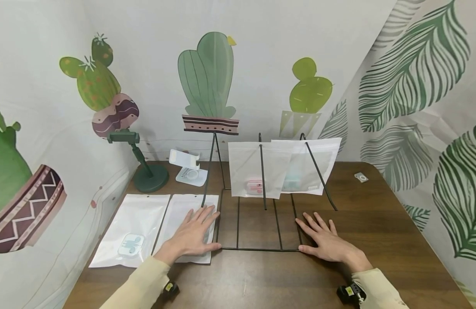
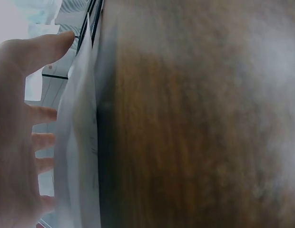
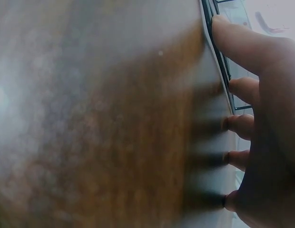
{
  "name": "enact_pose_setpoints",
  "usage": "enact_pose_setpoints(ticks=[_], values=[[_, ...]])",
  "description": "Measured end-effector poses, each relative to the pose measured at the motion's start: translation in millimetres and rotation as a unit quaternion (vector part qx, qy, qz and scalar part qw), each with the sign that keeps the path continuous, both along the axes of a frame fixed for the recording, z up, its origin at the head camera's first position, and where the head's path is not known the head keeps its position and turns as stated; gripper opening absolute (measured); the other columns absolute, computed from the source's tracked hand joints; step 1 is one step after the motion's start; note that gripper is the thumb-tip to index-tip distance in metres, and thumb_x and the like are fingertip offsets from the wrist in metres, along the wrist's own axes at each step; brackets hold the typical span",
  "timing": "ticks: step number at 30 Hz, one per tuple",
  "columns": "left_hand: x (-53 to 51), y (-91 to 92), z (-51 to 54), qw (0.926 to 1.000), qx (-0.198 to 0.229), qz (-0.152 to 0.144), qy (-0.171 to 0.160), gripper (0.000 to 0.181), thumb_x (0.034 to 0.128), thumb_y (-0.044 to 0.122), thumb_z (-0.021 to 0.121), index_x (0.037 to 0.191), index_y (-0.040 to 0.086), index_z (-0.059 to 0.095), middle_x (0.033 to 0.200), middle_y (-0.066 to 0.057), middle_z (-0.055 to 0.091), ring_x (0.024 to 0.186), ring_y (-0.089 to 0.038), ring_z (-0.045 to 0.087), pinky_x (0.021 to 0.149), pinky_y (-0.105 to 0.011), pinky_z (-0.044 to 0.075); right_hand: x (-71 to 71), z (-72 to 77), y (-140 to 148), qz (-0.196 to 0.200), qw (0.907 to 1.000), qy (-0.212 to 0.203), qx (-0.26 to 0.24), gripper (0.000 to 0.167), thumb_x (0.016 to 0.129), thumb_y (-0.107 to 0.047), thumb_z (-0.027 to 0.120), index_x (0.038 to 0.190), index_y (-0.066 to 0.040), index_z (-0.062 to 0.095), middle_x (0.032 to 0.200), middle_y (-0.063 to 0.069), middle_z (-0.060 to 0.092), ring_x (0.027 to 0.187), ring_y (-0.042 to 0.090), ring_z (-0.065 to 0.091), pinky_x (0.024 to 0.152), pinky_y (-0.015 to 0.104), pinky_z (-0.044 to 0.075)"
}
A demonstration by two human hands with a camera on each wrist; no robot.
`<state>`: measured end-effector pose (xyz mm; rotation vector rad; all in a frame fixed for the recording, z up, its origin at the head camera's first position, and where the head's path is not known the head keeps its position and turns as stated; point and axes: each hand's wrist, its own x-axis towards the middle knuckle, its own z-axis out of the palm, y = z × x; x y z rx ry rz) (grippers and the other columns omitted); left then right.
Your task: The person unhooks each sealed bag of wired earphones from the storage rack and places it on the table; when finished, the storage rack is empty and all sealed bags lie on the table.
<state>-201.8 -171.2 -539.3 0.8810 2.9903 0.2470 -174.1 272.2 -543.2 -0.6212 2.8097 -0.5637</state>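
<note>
A black wire display rack stands on the table with hooks sloping forward. Two white zip pouches hang from it: one shows a pink item inside, the other a teal item. My left hand lies with fingers spread on a flat white pouch, thumb at the rack's front left corner. On the rack's right side my right hand rests on the table, fingers spread, thumb tip at the front corner. Another flat pouch, left of these, holds wired earphones in a clear case.
At the back left stands a dark green phone holder on a round base. Beside it is a small white folding stand. A small silver clip-on player lies at the back right. A printed cloth hangs behind the wooden table.
</note>
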Motion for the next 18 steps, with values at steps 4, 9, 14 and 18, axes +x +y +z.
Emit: enact_pose_setpoints(ticks=[4,9,14,18], values=[[0.0,1.0,-1.0,0.9999,-0.008,0.003,-0.012,0.096,0.0801,0.076,0.054,0.154,0.019,0.03,0.163,-0.008,0.02,0.149,-0.032,0.02,0.117,-0.062,0.013,-0.1,0.4,-0.2,0.001,1.0,0.0,0.003,0.081,0.09,-0.059,0.057,0.155,-0.021,0.028,0.162,0.017,0.017,0.147,0.048,0.005,0.103,0.079,0.003],[-0.1,2.6,-2.1,0.9998,-0.015,0.007,-0.013,0.097,0.0795,0.076,0.054,0.153,0.018,0.031,0.162,-0.008,0.021,0.148,-0.033,0.021,0.117,-0.062,0.014,-0.9,0.3,0.2,0.004,1.0,-0.002,0.002,0.081,0.09,-0.059,0.057,0.155,-0.02,0.028,0.162,0.017,0.017,0.147,0.048,0.005,0.102,0.079,0.004],[-0.1,3.9,-3.6,0.9998,-0.018,0.009,-0.007,0.097,0.0789,0.075,0.056,0.152,0.015,0.035,0.162,-0.008,0.023,0.148,-0.034,0.022,0.116,-0.063,0.015,-1.9,-0.3,0.5,0.005,1.0,-0.002,0.004,0.081,0.09,-0.06,0.057,0.155,-0.021,0.028,0.162,0.017,0.016,0.147,0.048,0.005,0.102,0.079,0.003],[-0.1,4.6,-4.6,0.9995,-0.027,0.014,-0.008,0.098,0.0787,0.077,0.054,0.152,0.015,0.033,0.162,-0.007,0.022,0.148,-0.033,0.021,0.117,-0.062,0.015,-1.4,-0.2,0.6,0.005,1.0,-0.002,0.005,0.081,0.09,-0.06,0.056,0.155,-0.021,0.028,0.162,0.017,0.016,0.147,0.048,0.005,0.102,0.079,0.003]])
